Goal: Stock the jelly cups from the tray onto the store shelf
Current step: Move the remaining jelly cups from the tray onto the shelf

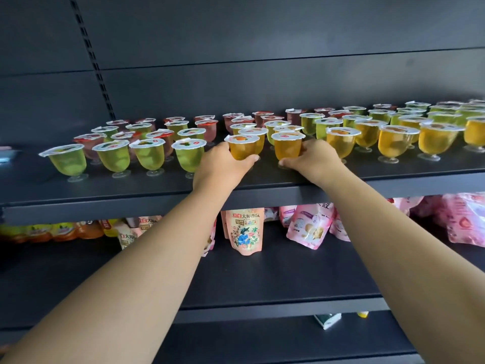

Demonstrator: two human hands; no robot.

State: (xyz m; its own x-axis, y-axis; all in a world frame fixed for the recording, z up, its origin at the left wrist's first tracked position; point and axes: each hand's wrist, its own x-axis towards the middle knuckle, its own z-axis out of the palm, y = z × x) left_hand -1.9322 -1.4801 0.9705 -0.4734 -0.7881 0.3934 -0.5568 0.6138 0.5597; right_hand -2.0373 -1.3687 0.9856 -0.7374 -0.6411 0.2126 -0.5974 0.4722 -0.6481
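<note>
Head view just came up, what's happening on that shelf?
A person is stocking jelly cups. The left hand grips one orange cup and the right hand grips another, both at the front of the shelf. Green cups stand in rows to the left, more orange cups to the right. No tray is in view.

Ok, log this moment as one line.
left hand: holds orange jelly cup | right hand: holds second orange cup | shelf: both in front row
</note>
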